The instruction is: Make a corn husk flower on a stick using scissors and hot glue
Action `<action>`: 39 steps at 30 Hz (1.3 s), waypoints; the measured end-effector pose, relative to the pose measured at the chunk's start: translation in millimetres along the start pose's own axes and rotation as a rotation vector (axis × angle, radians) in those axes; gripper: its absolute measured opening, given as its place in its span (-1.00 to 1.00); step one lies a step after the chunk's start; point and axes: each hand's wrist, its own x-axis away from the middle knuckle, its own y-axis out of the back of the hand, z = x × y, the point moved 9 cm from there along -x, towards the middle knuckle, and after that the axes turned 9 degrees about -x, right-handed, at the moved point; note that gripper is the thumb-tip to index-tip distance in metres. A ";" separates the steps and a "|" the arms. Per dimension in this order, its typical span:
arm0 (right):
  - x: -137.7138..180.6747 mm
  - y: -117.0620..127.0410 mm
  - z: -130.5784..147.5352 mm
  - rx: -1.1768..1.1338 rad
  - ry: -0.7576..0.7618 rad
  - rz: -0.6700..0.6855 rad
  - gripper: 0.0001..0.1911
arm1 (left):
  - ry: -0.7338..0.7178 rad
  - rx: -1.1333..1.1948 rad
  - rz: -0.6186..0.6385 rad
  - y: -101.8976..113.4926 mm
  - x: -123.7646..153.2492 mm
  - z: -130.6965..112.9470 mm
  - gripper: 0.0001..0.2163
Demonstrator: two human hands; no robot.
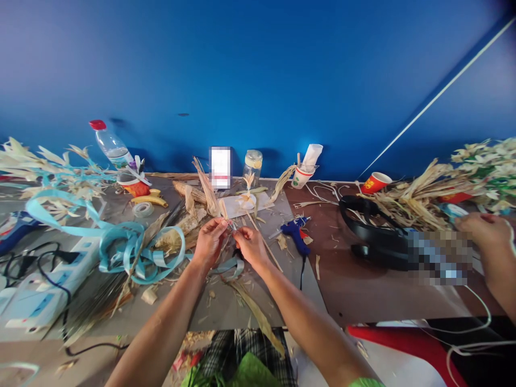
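My left hand (210, 243) pinches a pale strip of corn husk (223, 209) that sticks up above the fingertips. Close beside it, my right hand (250, 246) is closed, fingertips nearly meeting those of the left. A small shiny piece shows between the two hands, and something dark shows under the right fingers; what the right hand holds I cannot make out. Behind the hands, a husk flower (246, 199) stands by a white card (229, 206). A blue glue gun (296, 234) lies right of my right hand, and light blue ribbon (121, 244) is heaped to the left.
A power strip (44, 293) and a bottle (110, 144) are at the left. At the back stand a lit phone (220, 166), a jar (253, 164) and a paper cup (302, 176). A black headset (373, 236) lies rightward, near another person's hand (484, 236).
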 end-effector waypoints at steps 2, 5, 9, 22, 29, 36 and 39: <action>0.8 -0.2 1.8 -0.001 -0.003 0.002 -0.69 | 0.002 -0.001 -0.003 -0.4 0.4 -0.2 -0.85; 1.4 -0.7 2.4 -0.021 -0.012 0.003 -0.67 | 0.024 -0.010 -0.015 -0.4 1.2 1.0 -0.84; 0.4 -1.7 -1.3 -0.052 -0.024 0.001 -0.65 | 0.046 -0.035 -0.044 0.1 2.5 2.6 -0.81; 1.1 -8.7 -9.0 -0.102 -0.061 0.027 -0.70 | 0.029 -0.013 -0.041 -3.4 4.4 0.4 -0.83; 1.5 -9.5 -9.0 -0.103 -0.080 0.034 -0.71 | 0.050 -0.011 -0.026 -5.3 4.6 2.0 -0.83; 1.6 -11.7 -14.2 -0.118 -0.092 0.051 -0.70 | 0.058 -0.033 -0.003 -6.7 4.0 3.3 -0.81; 0.8 -11.6 -15.4 -0.102 -0.081 0.055 -0.68 | 0.058 -0.027 0.011 -7.6 3.7 3.2 -0.81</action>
